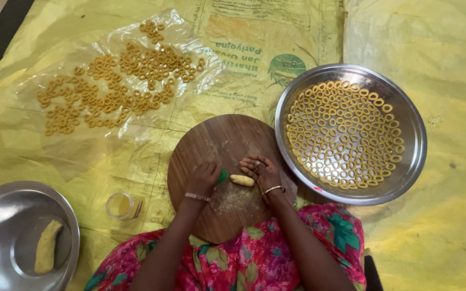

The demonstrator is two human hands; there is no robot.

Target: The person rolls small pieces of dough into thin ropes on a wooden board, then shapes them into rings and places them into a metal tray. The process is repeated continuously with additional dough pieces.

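A single head-worn camera looks steeply down from close above a seated person's lap, taking in the round wooden board point(225, 172) and surrounding yellow floor sheet point(449, 237).

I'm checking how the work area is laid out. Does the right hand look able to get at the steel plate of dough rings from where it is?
Probably yes. The right hand rests on the round wooden board, touching a small dough piece, and the steel plate sits just beside the board on that side, with nothing between them.

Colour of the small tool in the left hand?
Green; the small tool peeks from the left hand in the head view, above the round wooden board.
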